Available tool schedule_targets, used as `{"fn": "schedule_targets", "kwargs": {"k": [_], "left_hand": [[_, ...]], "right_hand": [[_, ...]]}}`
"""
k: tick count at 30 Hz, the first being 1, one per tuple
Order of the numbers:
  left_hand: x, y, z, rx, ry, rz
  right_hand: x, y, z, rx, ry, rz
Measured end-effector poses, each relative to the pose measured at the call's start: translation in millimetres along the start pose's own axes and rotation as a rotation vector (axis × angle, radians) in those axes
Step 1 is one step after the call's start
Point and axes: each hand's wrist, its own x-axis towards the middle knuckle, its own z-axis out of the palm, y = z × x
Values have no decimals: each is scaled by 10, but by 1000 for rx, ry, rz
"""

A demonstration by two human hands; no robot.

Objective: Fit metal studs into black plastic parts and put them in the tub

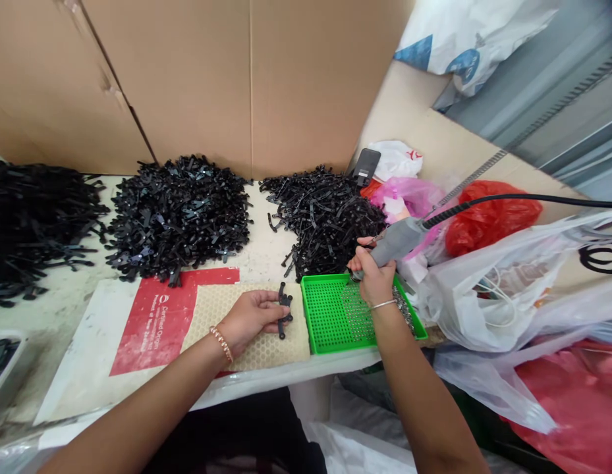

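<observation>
Brown cardboard [315, 85] backs heaped black plastic parts [182, 217], how many finished unclear. Left hand [249, 319] pinches one branched black piece [284, 299] over cream honeycomb-patterned padding [214, 303]; right hand [377, 276] wraps a grey corded tool [399, 238] above the green perforated tray [320, 316].

Ahead of the fingers of the left hand [247, 319], an open strip of tabletop [261, 240] runs between the middle black pile [182, 214] and right black pile [320, 217]. To their left, the honeycomb mat [205, 311] offers flat passage. Close on their right, the green tray [323, 309] presents a raised rim. Right of the right hand's fingers [368, 260], the grey tool [397, 238], black cable [528, 197] and red bag [493, 217] obstruct.
</observation>
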Motion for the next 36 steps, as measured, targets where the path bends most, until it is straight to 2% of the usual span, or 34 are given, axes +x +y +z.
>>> {"fn": "schedule_targets", "kwargs": {"k": [15, 29, 36], "left_hand": [[-4, 21, 15, 30, 30, -15], [1, 6, -7, 61, 20, -33], [13, 7, -6, 80, 13, -31]], "right_hand": [[-5, 32, -29, 0, -6, -33], [-6, 23, -17, 53, 17, -18], [-8, 44, -32, 10, 13, -18]]}}
